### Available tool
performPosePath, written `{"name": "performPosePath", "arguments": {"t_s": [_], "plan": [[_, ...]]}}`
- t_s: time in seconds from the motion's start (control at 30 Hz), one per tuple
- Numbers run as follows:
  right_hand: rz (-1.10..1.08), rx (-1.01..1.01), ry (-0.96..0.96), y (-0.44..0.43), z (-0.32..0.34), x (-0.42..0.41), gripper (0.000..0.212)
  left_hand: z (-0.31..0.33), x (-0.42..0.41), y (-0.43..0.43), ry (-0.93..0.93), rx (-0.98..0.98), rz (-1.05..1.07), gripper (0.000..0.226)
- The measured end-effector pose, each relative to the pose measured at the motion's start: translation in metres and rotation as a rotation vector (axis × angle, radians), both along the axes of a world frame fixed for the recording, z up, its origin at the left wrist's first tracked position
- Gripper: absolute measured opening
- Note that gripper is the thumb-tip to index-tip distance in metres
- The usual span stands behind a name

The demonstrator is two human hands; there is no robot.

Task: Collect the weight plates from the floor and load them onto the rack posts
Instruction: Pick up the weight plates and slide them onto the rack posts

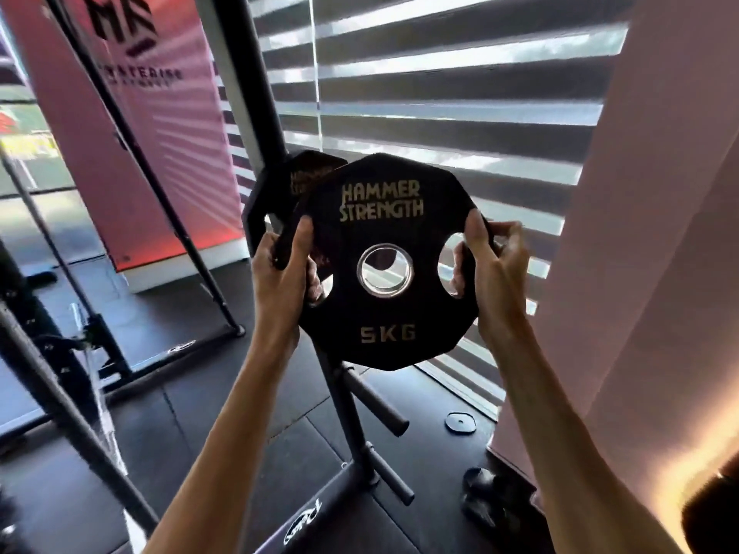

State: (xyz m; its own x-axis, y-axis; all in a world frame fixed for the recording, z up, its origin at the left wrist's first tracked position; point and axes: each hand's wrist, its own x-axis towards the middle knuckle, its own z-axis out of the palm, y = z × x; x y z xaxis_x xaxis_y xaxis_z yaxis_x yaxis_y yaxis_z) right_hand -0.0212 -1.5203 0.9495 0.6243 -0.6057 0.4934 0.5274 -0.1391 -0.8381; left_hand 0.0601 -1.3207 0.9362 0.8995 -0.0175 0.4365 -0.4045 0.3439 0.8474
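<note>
Left hand (280,273) and right hand (496,273) gripping weight plate (384,313) at side edges, rack post (380,405) free below

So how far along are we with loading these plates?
A rear plate already appears to hang on the rack, behind the one being carried. In hand: the 5 kg plate, gripped by the left hand and right hand, not yet on a post. Left: a small plate lies on the floor, and two lower posts stand bare.
</note>
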Motion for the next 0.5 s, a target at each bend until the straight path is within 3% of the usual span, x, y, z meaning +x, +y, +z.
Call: {"name": "performPosePath", "arguments": {"t_s": [0.2, 0.5], "plan": [[0.098, 0.009, 0.014, -0.023, -0.005, 0.050, 0.018, -0.004, 0.028, -0.014, 0.016, 0.004, 0.098, 0.043], [0.279, 0.044, 0.009, -0.055, -0.020, 0.098, 0.024, -0.013, 0.037, -0.040, 0.001, 0.058, 0.288, 0.052]]}}
